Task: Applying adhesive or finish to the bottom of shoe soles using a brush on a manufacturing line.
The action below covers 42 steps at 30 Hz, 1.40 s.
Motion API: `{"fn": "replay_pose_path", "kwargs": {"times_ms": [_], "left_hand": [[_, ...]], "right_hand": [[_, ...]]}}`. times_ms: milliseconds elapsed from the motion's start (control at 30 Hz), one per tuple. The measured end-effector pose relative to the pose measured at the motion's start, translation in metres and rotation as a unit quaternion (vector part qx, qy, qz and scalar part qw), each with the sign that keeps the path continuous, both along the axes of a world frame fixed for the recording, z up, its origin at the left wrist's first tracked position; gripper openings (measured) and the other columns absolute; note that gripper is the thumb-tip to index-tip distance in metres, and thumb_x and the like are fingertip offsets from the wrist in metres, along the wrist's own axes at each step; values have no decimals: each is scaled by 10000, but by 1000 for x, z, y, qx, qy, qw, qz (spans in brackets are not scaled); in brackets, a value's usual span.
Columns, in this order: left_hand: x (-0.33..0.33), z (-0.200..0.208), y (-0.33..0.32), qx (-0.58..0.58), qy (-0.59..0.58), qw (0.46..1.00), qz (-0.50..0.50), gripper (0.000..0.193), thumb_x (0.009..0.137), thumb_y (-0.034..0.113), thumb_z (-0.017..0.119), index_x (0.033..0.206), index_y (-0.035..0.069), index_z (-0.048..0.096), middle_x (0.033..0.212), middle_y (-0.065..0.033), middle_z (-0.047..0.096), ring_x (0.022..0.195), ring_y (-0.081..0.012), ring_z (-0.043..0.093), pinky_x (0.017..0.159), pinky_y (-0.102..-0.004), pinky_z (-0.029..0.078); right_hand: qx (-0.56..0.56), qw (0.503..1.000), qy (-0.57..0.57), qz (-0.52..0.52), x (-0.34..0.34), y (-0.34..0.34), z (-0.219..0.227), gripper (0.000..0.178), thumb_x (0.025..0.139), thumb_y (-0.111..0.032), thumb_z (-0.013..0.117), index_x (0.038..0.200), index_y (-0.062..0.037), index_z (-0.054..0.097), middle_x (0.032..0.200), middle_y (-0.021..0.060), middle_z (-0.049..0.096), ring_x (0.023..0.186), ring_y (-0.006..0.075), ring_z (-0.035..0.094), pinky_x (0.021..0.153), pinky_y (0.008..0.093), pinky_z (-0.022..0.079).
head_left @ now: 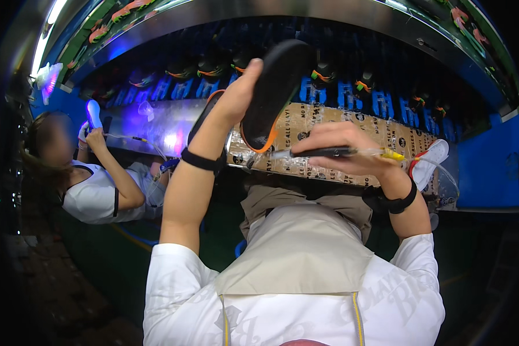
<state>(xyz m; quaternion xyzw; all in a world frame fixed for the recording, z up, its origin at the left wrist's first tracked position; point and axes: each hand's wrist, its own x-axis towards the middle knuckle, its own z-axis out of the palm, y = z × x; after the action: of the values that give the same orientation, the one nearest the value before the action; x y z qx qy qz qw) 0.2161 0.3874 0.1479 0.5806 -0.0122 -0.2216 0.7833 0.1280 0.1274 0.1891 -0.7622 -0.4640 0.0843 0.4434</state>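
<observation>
My left hand (242,95) is closed on the edge of a black shoe sole (271,95) with an orange rim at its lower end, held tilted above the bench. My right hand (349,147) grips a brush (323,152) with a black handle and a pale tip; a thin clear tube with a yellow fitting runs from its back end. The tip is at the sole's orange rim; whether it touches cannot be told. Behind my left wrist, partly hidden, is another dark sole (203,118) with an orange edge. A white and red sole (431,164) lies beyond my right wrist.
Printed cardboard (380,135) covers the bench before me. Behind it stands a row of blue holders (349,97) with dark shoes (323,74) above. At left, a co-worker (101,187) holds a sole (94,114) and a tubed tool. A shelf edge (259,12) arches overhead.
</observation>
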Motion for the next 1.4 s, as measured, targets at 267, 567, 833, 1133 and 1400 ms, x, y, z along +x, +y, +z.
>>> {"fn": "replay_pose_path", "kwargs": {"times_ms": [267, 567, 833, 1133, 1400], "left_hand": [[-93, -104, 73, -303, 117, 940, 107, 1088, 945, 878, 304, 1607, 16, 356, 1578, -259, 468, 1401, -484, 513, 1105, -696, 435], [-175, -168, 46, -449, 319, 832, -60, 980, 1036, 737, 271, 1615, -53, 280, 1492, -414, 459, 1330, -553, 549, 999, -676, 539], [-160, -119, -28, -422, 262, 866, 58, 726, 997, 418, 337, 1548, -47, 426, 1471, -297, 553, 1324, -463, 583, 1094, -642, 485], [-147, -105, -49, -330, 207, 903, 183, 694, 1091, 505, 195, 1488, 29, 506, 1410, -184, 626, 1288, -331, 624, 1134, -484, 494], [-141, -111, -39, -444, 126, 886, 41, 706, 1074, 519, 233, 1505, 33, 512, 1460, -185, 600, 1369, -345, 566, 1181, -495, 437]], "right_hand": [[219, 885, 273, -307, -11, -22, -66, 182, 924, -72, 706, 1090, -19, 759, 933, -3, 705, 820, 72, 597, 727, 231, 476], [200, 850, 348, -341, -15, -1, -107, 148, 935, -103, 708, 1049, -20, 756, 920, -7, 704, 840, 68, 596, 762, 244, 477], [168, 870, 221, -407, 4, 35, -91, 178, 905, -142, 718, 1028, -15, 737, 834, 54, 732, 753, 84, 647, 678, 275, 514], [81, 944, -35, -319, -21, 56, -72, 210, 864, -118, 743, 1047, -18, 717, 925, 199, 738, 828, 373, 734, 755, 414, 585], [-118, 985, 78, -99, -23, 36, -8, 231, 838, -127, 760, 1053, -45, 773, 993, 181, 770, 848, 353, 752, 778, 395, 600]]}}
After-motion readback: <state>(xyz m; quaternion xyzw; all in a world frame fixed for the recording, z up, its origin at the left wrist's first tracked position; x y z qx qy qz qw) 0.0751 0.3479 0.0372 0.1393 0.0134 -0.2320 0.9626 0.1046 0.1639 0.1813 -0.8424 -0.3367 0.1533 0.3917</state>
